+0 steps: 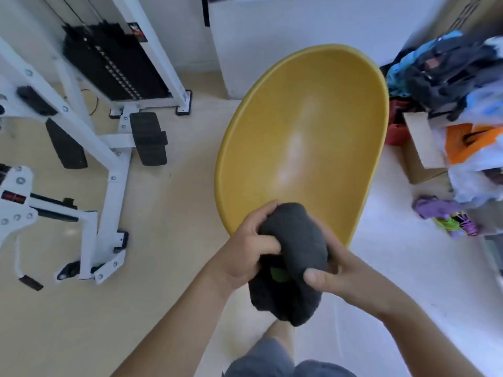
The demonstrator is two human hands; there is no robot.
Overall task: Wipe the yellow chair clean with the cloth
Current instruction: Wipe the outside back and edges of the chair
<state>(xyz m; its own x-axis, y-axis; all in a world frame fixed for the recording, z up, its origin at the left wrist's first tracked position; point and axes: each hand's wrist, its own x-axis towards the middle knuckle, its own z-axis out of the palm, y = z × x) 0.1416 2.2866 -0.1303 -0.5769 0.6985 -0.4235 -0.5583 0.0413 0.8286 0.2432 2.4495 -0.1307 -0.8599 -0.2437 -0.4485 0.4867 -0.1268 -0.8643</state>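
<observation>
Both hands curled around bunched dark cloth (pixel 295 257): left hand (pixel 249 253), right hand (pixel 339 270); held over yellow chair (pixel 302 137) near rim.

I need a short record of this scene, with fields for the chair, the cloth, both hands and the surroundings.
chair: yellow chair, glossy shell seat
cloth: dark grey cloth, bunched, over the chair's near rim
left hand: grips the cloth
right hand: grips the cloth, thumb on top
left of chair: white exercise machine
right of chair: pile of clothes
</observation>
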